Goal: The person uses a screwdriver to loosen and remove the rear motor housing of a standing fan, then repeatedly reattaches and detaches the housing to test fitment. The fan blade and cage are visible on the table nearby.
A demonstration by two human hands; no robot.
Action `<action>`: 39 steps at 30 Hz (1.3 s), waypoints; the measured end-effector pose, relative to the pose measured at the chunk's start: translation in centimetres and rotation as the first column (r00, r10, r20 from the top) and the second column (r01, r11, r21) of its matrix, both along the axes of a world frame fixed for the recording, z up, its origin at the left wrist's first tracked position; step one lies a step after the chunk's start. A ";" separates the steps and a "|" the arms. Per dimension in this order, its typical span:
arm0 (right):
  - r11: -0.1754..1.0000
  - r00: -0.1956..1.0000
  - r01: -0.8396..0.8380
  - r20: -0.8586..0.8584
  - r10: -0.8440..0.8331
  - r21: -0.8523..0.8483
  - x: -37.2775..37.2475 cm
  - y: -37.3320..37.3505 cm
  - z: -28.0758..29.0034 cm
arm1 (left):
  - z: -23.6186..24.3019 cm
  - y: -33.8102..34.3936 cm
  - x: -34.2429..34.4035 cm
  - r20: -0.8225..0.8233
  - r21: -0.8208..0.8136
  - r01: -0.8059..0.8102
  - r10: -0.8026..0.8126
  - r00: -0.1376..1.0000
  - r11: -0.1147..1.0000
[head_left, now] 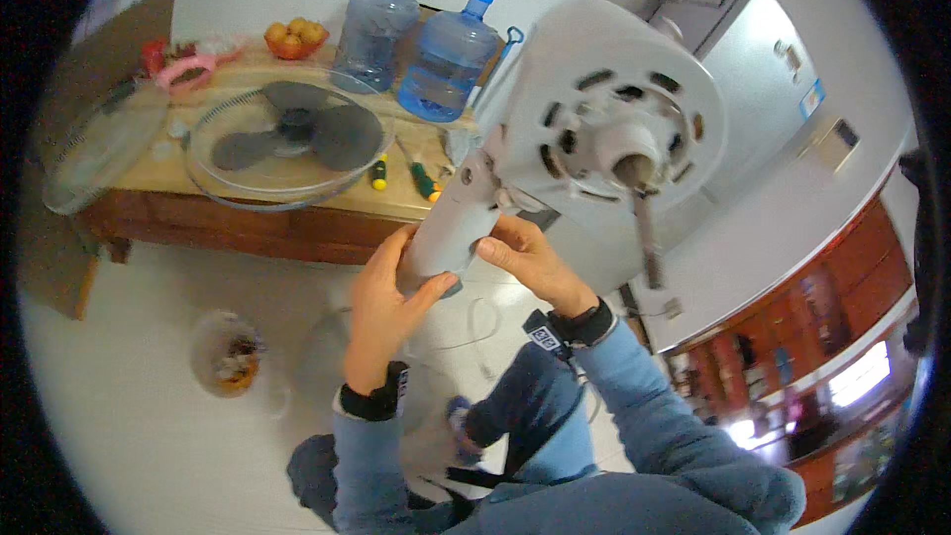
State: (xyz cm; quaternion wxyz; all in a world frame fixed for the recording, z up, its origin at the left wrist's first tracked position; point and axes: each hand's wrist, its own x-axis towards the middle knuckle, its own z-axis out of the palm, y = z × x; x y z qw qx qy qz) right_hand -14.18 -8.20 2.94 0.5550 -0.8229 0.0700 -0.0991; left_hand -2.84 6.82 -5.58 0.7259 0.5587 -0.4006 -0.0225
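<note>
A pale electric fan body (pixel 555 89) is held up in front of me, its round motor housing tilted toward the right. From the slotted face of the housing sticks a bare metal shaft (pixel 647 243). My left hand (pixel 381 297) wraps round the lower left side of the neck (pixel 446 223), thumb across its bottom end. On the other side of that neck, my right hand (pixel 535 263) grips with its thumb in front. The dark three-bladed fan blade (pixel 295 129) lies in a round wire grille (pixel 213 193) on the wooden table, apart from my hands.
Two screwdrivers (pixel 424 181) lie at the front of the table (pixel 198 223). Behind stand two big water bottles (pixel 436 59) and a bowl of orange fruit (pixel 297 40). Another grille (pixel 74 178) overhangs the table's left end. A waste bin (pixel 223 362) stands on the floor.
</note>
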 end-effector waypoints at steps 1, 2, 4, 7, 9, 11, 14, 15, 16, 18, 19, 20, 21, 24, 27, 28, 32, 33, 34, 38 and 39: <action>0.999 0.999 -0.011 0.046 0.009 0.036 0.1 -0.4 -0.7 | -0.2 -0.4 0.1 -0.009 0.013 -0.029 0.029 1.000 1.000; 0.997 0.996 -0.021 0.089 0.014 0.074 0.3 -0.8 -1.4 | -0.5 -0.7 0.3 -0.010 0.022 -0.055 0.056 0.998 0.998; 0.994 0.995 -0.059 0.091 0.051 0.091 -0.2 -1.8 -2.3 | -1.0 -0.9 0.8 -0.067 -0.001 -0.097 0.096 0.993 0.995; 0.972 0.987 -0.100 0.142 0.071 0.211 -0.1 -2.8 -4.2 | -1.3 0.0 1.9 -0.112 -0.049 -0.188 0.181 0.977 0.981; 0.967 0.997 -0.030 0.075 0.011 0.254 -0.2 -3.5 -5.5 | -1.1 1.1 2.6 -0.091 -0.070 -0.251 0.244 0.965 0.965; 0.956 0.998 -0.046 0.049 0.034 0.290 -0.2 -4.2 -6.9 | -0.5 2.4 2.5 -0.044 -0.057 -0.313 0.311 0.949 0.948; 0.956 0.998 -0.045 -0.036 0.058 0.290 -0.4 -5.7 -9.8 | 0.3 3.5 2.2 0.019 -0.028 -0.323 0.323 0.946 0.946; 0.959 0.996 -0.048 -0.052 0.065 0.281 -0.5 -6.1 -10.9 | 0.6 3.5 1.8 0.026 0.000 -0.314 0.313 0.949 0.950; 0.960 0.995 -0.089 -0.014 0.096 0.266 -0.5 -6.5 -11.9 | 0.7 3.5 1.7 0.053 0.058 -0.303 0.301 0.952 0.951; 0.986 0.997 0.049 -0.059 -0.040 0.157 -1.9 -9.2 -14.0 | 0.3 2.0 0.5 0.088 0.147 -0.296 0.286 0.954 0.944; 0.993 0.994 0.105 -0.017 -0.104 0.052 -1.5 -9.9 -14.8 | 0.1 2.5 0.5 0.097 0.197 -0.291 0.277 0.956 0.936; 0.979 0.980 0.193 -0.041 -0.196 -0.073 -1.1 -11.2 -15.6 | 0.1 2.1 0.1 0.079 0.222 -0.287 0.277 0.958 0.932; 0.955 0.956 0.292 0.024 -0.291 -0.048 -0.7 -12.6 -16.4 | -0.1 1.6 -0.3 0.068 0.239 -0.270 0.261 0.963 0.933; 0.712 0.739 0.672 0.245 -0.627 -0.206 2.6 -16.6 -18.7 | -0.8 1.2 -1.1 0.060 0.301 -0.241 0.234 0.970 0.923; 0.534 0.597 0.802 0.378 -0.708 -0.266 5.8 -19.7 -20.8 | -1.8 2.3 -1.4 0.097 0.328 -0.282 0.265 0.959 0.902; 0.537 0.578 0.816 0.319 -0.751 -0.212 5.5 -20.1 -21.7 | -1.9 2.9 -1.6 0.104 0.345 -0.307 0.289 0.952 0.887; 0.515 0.514 0.857 0.091 -0.853 -0.018 7.3 -21.0 -23.0 | -2.7 3.8 -1.7 0.086 0.378 -0.357 0.352 0.932 0.854; 0.524 0.522 0.852 0.065 -0.851 0.020 7.4 -21.1 -23.0 | -3.0 4.1 -1.9 0.073 0.387 -0.358 0.359 0.931 0.850; 0.524 0.525 0.850 -0.013 -0.851 0.051 7.6 -21.0 -22.9 | -3.5 4.3 -1.9 0.069 0.400 -0.356 0.360 0.930 0.845; 0.493 0.716 0.635 -0.213 -0.665 0.596 7.5 -20.4 -22.8 | -5.4 4.8 -2.2 0.066 0.442 -0.346 0.355 0.933 0.828; 0.467 0.736 0.602 -0.224 -0.638 0.648 7.5 -20.3 -22.8 | -5.6 4.7 -2.3 0.071 0.440 -0.341 0.346 0.935 0.831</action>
